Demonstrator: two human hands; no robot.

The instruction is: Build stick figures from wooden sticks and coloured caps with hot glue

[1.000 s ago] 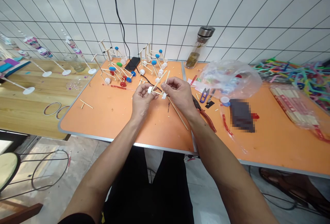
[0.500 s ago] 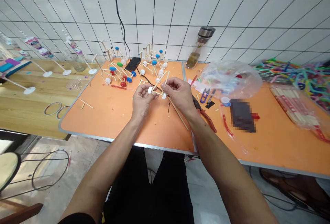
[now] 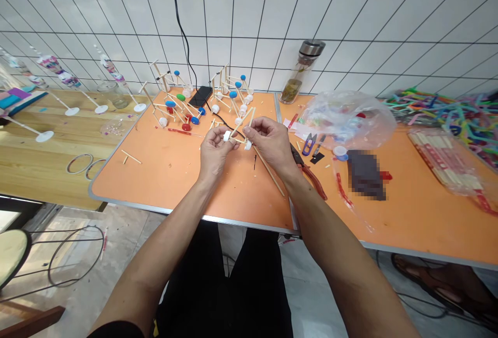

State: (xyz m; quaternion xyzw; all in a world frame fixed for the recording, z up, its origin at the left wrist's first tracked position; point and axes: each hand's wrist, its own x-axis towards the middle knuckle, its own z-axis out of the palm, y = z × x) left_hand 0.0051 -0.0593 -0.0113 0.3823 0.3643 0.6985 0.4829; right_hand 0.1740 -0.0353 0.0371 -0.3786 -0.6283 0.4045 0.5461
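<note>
Left hand (image 3: 213,146) and right hand (image 3: 270,143) pinch opposite ends of a stick frame (image 3: 243,121) between fingertips and thumbs, steadying its white caps (image 3: 226,136) just above the tabletop (image 3: 167,172), near its front edge.

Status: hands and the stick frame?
Left hand and right hand both pinching small wooden stick frame. White caps on its joints. Red-handled pliers beside right hand.
</note>
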